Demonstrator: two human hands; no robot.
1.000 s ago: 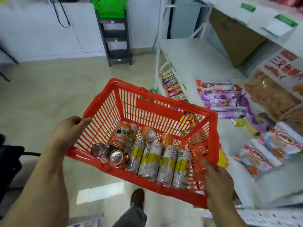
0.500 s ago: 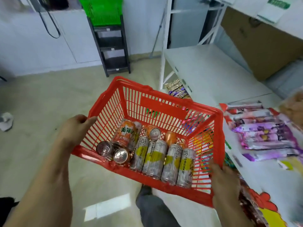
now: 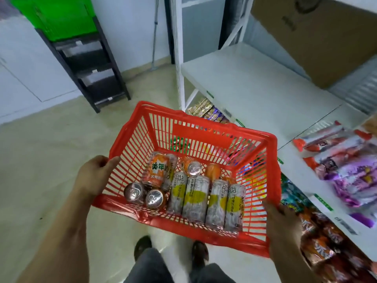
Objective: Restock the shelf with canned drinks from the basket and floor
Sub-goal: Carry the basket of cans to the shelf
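1. Your left hand (image 3: 95,174) grips the left rim of the red basket (image 3: 204,137), thumb hooked over the edge and fingers curled round its outside.
2. Your right hand (image 3: 283,227) holds the basket's near right corner, fingers wrapped over the rim there.
3. Between your two hands the basket hangs above the floor (image 3: 51,160), tilted so its near edge sits lowest, just in front of your shoes (image 3: 142,245).
4. The cans lie on the basket's bottom, nearer your body than the far wall. Four silver-and-yellow cans (image 3: 206,199) lie side by side in a row, close to your right hand.
5. An orange can (image 3: 156,170) lies on its side toward your left hand, with two more cans (image 3: 142,195) showing their tops just below it. Another can top (image 3: 193,168) shows behind the silver row.
6. The white shelf (image 3: 255,86) stands to the right of the basket, its near stretch bare; snack packets (image 3: 346,170) lie on it further right, beyond your right hand.
7. A cardboard box (image 3: 326,37) sits at the shelf's back.
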